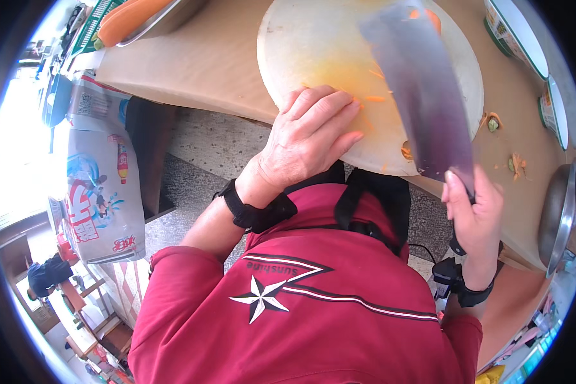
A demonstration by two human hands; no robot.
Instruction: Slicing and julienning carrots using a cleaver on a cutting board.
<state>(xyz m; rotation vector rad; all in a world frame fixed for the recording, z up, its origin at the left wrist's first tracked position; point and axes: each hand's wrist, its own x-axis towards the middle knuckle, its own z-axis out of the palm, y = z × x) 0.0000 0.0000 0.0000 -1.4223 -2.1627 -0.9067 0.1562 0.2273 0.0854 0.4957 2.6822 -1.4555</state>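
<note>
A round, pale cutting board (288, 38), stained orange in the middle, lies on the table before me. My left hand (310, 128) rests on its near left part, fingers laid out side by side and the thumb apart, with nothing seen in it. My right hand (477, 201) is closed round the handle of a broad cleaver (425, 96). The blade, blurred at its far end, slants over the right half of the board. Orange carrot shreds (376, 98) lie between hand and blade. Partly covered by the blade's tip is a carrot piece (434, 23).
Whole carrots (131, 20) lie in a metal bowl (173, 18) at the far left. Two white bowls (515, 35) (555, 112) and a metal basin (555, 214) line the right edge. Carrot scraps (517, 166) dot the brown tabletop (192, 70). A printed white bag (102, 173) hangs left.
</note>
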